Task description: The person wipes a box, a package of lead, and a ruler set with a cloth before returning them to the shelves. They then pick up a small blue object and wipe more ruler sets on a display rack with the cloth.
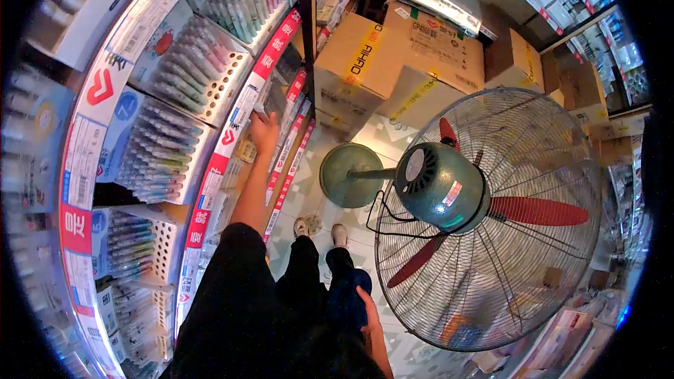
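My left hand [263,132] reaches out to the shelf edge on the left, beside the red and white price strip [228,137]. Its fingers are bent together around a small pale piece [260,108], too small to name. Above and left of that hand, clear-bodied pens [189,63] stand in white holed display racks [223,83]. Down by my leg, my right hand [370,312] rests against dark blue cloth [347,302], with a finger stretched along it. Part of this hand is hidden, and nothing shows in it.
A large floor fan [442,186] with red blades and a wire cage stands at my right on a round green base [351,175]. Cardboard boxes [361,56] are stacked ahead. More pen racks [130,245] line the left shelf. My shoes [339,235] are on the tiled floor [316,196].
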A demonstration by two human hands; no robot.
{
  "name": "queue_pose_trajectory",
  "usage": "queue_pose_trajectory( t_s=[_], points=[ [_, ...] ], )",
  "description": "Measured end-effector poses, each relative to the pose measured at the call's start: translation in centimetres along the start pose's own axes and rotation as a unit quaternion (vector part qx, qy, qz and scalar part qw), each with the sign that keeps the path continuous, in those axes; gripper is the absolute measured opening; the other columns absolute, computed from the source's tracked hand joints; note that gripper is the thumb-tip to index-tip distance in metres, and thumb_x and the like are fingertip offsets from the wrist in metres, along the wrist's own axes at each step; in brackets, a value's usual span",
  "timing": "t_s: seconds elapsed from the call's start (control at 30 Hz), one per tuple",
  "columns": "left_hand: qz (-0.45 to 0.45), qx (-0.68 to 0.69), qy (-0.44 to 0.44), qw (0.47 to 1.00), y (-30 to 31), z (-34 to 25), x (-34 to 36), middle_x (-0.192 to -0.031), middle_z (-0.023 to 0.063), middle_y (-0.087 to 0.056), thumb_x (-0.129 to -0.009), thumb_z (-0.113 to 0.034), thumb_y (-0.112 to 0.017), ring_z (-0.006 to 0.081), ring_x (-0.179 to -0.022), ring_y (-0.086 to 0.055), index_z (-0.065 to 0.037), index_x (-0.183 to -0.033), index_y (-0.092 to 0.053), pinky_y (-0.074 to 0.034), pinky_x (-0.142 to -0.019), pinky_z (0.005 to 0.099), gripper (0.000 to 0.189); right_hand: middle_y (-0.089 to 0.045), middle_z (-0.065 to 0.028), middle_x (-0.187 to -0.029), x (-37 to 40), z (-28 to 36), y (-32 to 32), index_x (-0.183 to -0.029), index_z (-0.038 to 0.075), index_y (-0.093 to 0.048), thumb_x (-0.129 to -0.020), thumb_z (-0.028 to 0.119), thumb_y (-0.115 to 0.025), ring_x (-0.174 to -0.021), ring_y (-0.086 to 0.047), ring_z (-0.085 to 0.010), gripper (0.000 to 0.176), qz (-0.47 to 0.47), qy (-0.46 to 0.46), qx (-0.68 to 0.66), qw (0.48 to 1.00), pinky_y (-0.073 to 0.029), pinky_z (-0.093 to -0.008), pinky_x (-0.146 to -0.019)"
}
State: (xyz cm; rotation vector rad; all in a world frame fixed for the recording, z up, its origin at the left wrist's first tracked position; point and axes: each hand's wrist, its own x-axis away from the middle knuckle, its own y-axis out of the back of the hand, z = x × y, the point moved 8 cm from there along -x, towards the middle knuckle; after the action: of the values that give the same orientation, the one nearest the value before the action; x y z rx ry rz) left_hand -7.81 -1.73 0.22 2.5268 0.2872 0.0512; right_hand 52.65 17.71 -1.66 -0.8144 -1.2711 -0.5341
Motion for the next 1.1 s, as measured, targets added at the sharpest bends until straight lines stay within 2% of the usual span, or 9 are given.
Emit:
queue_pose_trajectory(
  t_s=[0.13,0.27,0.43,0.57,0.67,0.73,0.97,1.0,1.1],
  points=[
    [0.055,0.299,-0.043,0.952,1.5,-0.7,7.6,-0.098,0.0071,-0.063,-0.09,-0.013,-0.064,0.0162,-0.086,-0.06,-0.001,-0.118,-0.051,-0.05,-0.079,0.0318,0.034,-0.056,-0.0063,-0.128,3.9,4.2,-4.8,-0.131,0.008,-0.053,-0.08,0.046,-0.071,-0.111,-0.054,-0.0194,0.067,-0.002,0.004,0.014,1.0,-0.043,-0.0359,-0.094],
    [0.193,0.428,0.232,0.852,5.9,-5.0,22.2,-0.121,0.0061,-0.06,-0.091,-0.01,-0.062,0.0154,-0.107,-0.059,-0.009,-0.131,-0.048,-0.052,-0.085,0.0329,0.042,-0.064,-0.0076,-0.116,0.8,4.5,-1.9,-0.125,0.007,-0.058,-0.082,0.046,-0.069,-0.105,-0.06,-0.0229,0.059,-0.009,0.015,0.071,0.997,-0.048,-0.0372,-0.092],
    [0.202,0.497,0.289,0.793,14.7,-10.7,33.1,-0.125,0.0104,-0.057,-0.087,-0.008,-0.059,0.0211,-0.111,-0.059,-0.005,-0.137,-0.043,-0.049,-0.094,0.0378,0.052,-0.043,-0.0084,-0.143,6.5,7.5,-7.0,-0.136,0.008,-0.049,-0.082,0.048,-0.067,-0.131,-0.039,-0.0227,0.07,0.011,0.024,0.155,0.988,-0.031,-0.0377,-0.108],
    [0.211,0.752,0.349,0.517,17.0,-14.6,40.4,-0.127,0.0146,-0.057,-0.082,-0.01,-0.052,0.0297,-0.109,-0.06,-0.001,-0.139,-0.039,-0.048,-0.094,0.046,0.059,-0.063,-0.0083,-0.114,7.6,7.3,-11.1,-0.125,0.004,-0.057,-0.095,0.036,-0.055,-0.092,-0.062,-0.0189,0.044,0.204,0.045,0.047,0.977,-0.05,-0.0302,-0.08],
    [0.135,0.759,0.337,0.54,17.6,-15.2,42.6,-0.126,0.0139,-0.058,-0.086,-0.021,-0.048,0.0286,-0.107,-0.06,-0.002,-0.136,-0.043,-0.048,-0.093,0.0446,0.053,-0.065,-0.0036,-0.092,7.4,7.3,-11.6,-0.114,0.009,-0.063,-0.096,0.036,-0.053,-0.058,-0.051,-0.0121,0.034,0.257,0.067,0.115,0.957,-0.045,-0.0295,-0.05],
    [0.114,0.747,0.333,0.564,18.3,-15.6,42.4,-0.124,0.0135,-0.059,-0.089,-0.027,-0.044,0.0279,-0.106,-0.06,-0.003,-0.134,-0.045,-0.049,-0.093,0.0437,0.051,-0.064,-0.0025,-0.089,5.5,7.4,-9.5,-0.119,0.011,-0.062,-0.094,0.036,-0.056,-0.065,-0.058,-0.0126,0.036,0.091,0.057,0.149,0.983,-0.048,-0.0278,-0.053],
    [0.068,0.612,0.438,0.655,20.3,-14.6,41.4,-0.12,0.0119,-0.061,-0.099,-0.051,-0.033,0.0254,-0.101,-0.061,-0.006,-0.128,-0.053,-0.049,-0.09,0.0404,0.057,-0.066,-0.0048,-0.105,10.9,7.9,-13.3,-0.119,0.009,-0.061,-0.089,0.036,-0.063,-0.092,-0.063,-0.0201,0.04,0.203,0.065,0.03,0.977,-0.051,-0.0347,-0.081],
    [0.142,0.738,0.34,0.565,20.4,-16.4,40.3,-0.113,0.0107,-0.065,-0.099,-0.043,-0.035,0.0237,-0.098,-0.062,-0.005,-0.123,-0.057,-0.05,-0.088,0.0376,0.05,-0.066,-0.0049,-0.105,12.6,9.5,-13.9,-0.118,0.008,-0.061,-0.088,0.036,-0.064,-0.092,-0.064,-0.0199,0.041,0.182,0.131,0.07,0.972,-0.052,-0.035,-0.081],
    [0.126,0.725,0.304,0.605,22.1,-18.5,39.4,-0.109,0.0116,-0.066,-0.094,-0.049,-0.047,0.025,-0.092,-0.063,-0.005,-0.116,-0.06,-0.05,-0.084,0.0384,0.051,-0.063,-0.0098,-0.118,18.8,12.5,-16.4,-0.127,0.004,-0.055,-0.091,0.037,-0.057,-0.106,-0.06,-0.0225,0.048,0.256,0.27,0.073,0.925,-0.047,-0.0362,-0.094]
  ],
)
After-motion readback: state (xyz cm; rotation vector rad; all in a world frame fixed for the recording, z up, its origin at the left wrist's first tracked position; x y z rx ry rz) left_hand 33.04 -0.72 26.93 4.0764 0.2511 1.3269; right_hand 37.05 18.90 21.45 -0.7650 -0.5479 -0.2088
